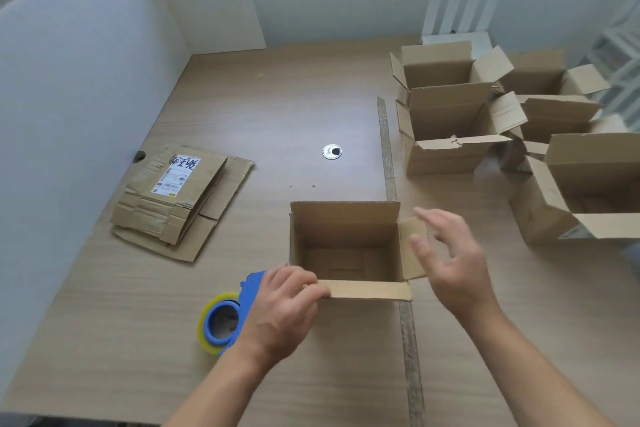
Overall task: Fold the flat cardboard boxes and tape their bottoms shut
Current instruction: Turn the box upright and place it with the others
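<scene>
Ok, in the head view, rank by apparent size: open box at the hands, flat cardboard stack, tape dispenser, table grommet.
Top: open box and flat cardboard stack, alike, box nearer, so unranked.
Then tape dispenser, partly hidden by the left hand.
Smallest: table grommet.

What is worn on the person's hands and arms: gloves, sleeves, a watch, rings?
Nothing that shows. The left hand and the right hand are ungloved, with no ring on any visible finger. The left forearm and the right forearm are uncovered to the picture's lower edge: no sleeve, watch or bracelet. The right hand is slightly blurred, so small details there are uncertain.
</scene>
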Demonstrator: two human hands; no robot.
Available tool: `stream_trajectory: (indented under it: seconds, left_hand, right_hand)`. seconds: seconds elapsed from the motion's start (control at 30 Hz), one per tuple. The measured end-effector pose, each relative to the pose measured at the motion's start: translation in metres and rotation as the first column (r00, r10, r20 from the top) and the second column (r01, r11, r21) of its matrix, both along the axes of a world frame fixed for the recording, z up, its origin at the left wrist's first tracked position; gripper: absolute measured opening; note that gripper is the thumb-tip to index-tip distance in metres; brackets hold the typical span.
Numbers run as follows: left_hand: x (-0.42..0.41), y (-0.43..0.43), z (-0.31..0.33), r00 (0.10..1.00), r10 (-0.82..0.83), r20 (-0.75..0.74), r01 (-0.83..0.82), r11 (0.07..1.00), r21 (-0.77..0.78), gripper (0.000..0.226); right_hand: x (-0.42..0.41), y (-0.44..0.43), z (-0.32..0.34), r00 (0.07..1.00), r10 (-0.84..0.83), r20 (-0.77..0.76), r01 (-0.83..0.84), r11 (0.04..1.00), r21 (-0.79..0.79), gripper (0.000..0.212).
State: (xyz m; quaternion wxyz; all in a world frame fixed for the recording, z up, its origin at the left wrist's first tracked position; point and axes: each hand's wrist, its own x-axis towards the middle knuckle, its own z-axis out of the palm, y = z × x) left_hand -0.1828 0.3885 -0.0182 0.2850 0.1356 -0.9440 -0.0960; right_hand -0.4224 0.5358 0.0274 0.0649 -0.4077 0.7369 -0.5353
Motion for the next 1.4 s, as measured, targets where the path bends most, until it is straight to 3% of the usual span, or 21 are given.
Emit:
stream_trajectory:
  seconds: [0.1,0.2,0.27,0.33,0.4,0.47,0.6,0.67,0.73,0.87,1.1,1.2,1.3,1.4]
  left_hand:
    - [0.011,0.007,0.001,0.999,0.020,0.033,-0.024,0.992,0.124,0.026]
    - [0.010,0.006,0.015,0.990,0.141,0.020,-0.141,0.954,0.266,0.033]
    - [0.003,0.000,0.023,0.962,0.266,0.062,-0.272,0.912,0.308,0.038]
    - [-0.006,-0.006,0.028,0.914,0.383,0.133,-0.401,0.806,0.435,0.043]
    - [-0.014,-0.013,0.031,0.870,0.453,0.195,-0.477,0.672,0.566,0.046]
    - [-0.019,-0.021,0.030,0.822,0.504,0.265,-0.553,0.597,0.581,0.050]
    - [-0.021,-0.030,0.019,0.767,0.432,0.475,-0.640,0.567,0.519,0.069]
    - [-0.022,-0.030,0.013,0.767,0.379,0.518,-0.637,0.545,0.545,0.083]
    - [-0.023,-0.029,0.010,0.771,0.357,0.528,-0.632,0.531,0.564,0.088]
    - [-0.024,-0.020,0.001,0.758,0.353,0.549,-0.641,0.558,0.527,0.079]
    - [-0.024,-0.005,0.000,0.753,0.333,0.567,-0.643,0.555,0.528,0.070]
    - [-0.027,-0.006,0.022,0.727,0.447,0.520,-0.634,0.729,0.258,0.059]
    - [-0.036,-0.014,0.039,0.849,0.375,0.373,-0.408,0.913,0.009,0.056]
    - [-0.050,-0.023,0.043,0.846,0.271,0.460,-0.249,0.962,-0.110,0.062]
  right_hand:
    - [0.015,-0.004,0.000,0.930,0.329,-0.164,-0.298,0.936,0.185,0.044]
    - [0.029,-0.010,-0.011,0.851,0.504,-0.149,-0.391,0.796,0.461,0.070]
    - [0.035,-0.013,-0.015,0.843,0.530,-0.088,-0.365,0.685,0.630,0.086]
    - [0.042,-0.015,-0.015,0.839,0.537,-0.090,-0.310,0.607,0.731,0.071]
    - [0.047,-0.018,-0.012,0.850,0.521,-0.079,-0.297,0.596,0.746,0.053]
    - [0.046,-0.023,-0.008,0.874,0.485,-0.032,-0.302,0.594,0.746,0.048]
    - [0.042,-0.031,-0.002,0.887,0.461,-0.016,-0.250,0.509,0.824,0.056]
    - [0.045,-0.034,-0.002,0.858,0.511,-0.051,-0.201,0.425,0.883,0.069]
    - [0.048,-0.036,-0.006,0.840,0.532,-0.105,-0.162,0.431,0.888,0.064]
    - [0.056,-0.035,-0.030,0.826,0.510,-0.242,-0.104,0.558,0.823,0.040]
    - [0.049,-0.029,-0.055,0.768,0.492,-0.410,-0.024,0.662,0.749,0.038]
    - [0.040,-0.024,-0.051,0.725,0.514,-0.459,-0.019,0.682,0.731,0.043]
    - [0.034,-0.020,-0.055,0.696,0.527,-0.487,-0.004,0.682,0.732,0.052]
    - [0.034,-0.012,-0.059,0.658,0.547,-0.518,-0.021,0.701,0.713,0.049]
